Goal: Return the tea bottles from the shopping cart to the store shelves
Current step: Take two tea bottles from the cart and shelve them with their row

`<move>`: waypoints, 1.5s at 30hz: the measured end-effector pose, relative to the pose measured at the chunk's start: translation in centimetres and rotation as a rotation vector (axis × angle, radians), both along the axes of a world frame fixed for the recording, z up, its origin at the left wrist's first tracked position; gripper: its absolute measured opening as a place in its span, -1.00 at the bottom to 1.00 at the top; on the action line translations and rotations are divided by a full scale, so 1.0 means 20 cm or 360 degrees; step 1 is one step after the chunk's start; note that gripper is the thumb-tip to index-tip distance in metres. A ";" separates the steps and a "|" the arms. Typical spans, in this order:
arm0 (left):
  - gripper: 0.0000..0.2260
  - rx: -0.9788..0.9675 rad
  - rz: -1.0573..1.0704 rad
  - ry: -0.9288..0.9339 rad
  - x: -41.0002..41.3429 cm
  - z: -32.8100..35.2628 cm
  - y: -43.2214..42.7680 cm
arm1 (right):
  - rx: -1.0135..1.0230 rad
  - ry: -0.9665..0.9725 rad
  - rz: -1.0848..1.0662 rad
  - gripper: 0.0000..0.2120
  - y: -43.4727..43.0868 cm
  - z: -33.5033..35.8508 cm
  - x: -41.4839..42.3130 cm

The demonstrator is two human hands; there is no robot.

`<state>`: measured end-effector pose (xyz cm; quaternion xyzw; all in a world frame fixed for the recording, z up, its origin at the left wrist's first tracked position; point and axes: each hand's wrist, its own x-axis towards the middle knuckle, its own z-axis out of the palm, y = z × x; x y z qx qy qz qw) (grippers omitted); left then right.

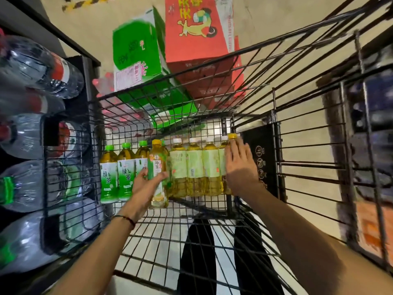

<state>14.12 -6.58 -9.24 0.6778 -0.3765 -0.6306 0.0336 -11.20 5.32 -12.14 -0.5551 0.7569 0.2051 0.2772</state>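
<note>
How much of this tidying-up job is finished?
Early, it seems: no returned tea shows on a shelf. The left hand grips a yellow-capped bottle; the right hand touches the rightmost bottle. Green-capped bottles and white-capped bottles still stand in the cart.

A black wire shopping cart, seen from above. On its mesh bottom, against the far end, tea bottles stand upright in a close row. The green-capped bottles are at the left and the white-capped bottles with pale labels at the right. An end bottle has a yellow cap. A yellow-capped bottle is just in front of the row, slightly tilted. Beyond the cart, a green carton and a red carton stand on the pale floor.
</note>
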 end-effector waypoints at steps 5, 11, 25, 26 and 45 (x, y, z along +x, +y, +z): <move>-0.56 0.0039 0.0006 -0.0041 0.08 -0.07 0.01 | -0.0022 0.0190 0.0014 0.02 0.04 -0.12 0.02; -0.59 -0.0005 -0.0001 -0.0063 0.05 -0.09 0.03 | -0.0141 0.0162 -0.0091 -0.04 0.04 -0.19 0.03; -0.31 -0.0035 -0.0073 -0.0054 -0.03 -0.14 -0.02 | -0.0733 -0.0690 -0.1085 -0.15 0.06 -0.29 0.26; -0.40 -0.0051 -0.0075 -0.0071 -0.02 -0.15 -0.02 | -0.0691 -0.0694 -0.1325 -0.10 0.06 -0.31 0.28; -0.35 -0.0322 -0.0171 -0.0270 0.11 0.20 -0.12 | -0.0714 -0.0789 -0.1339 -0.30 -0.15 0.16 0.27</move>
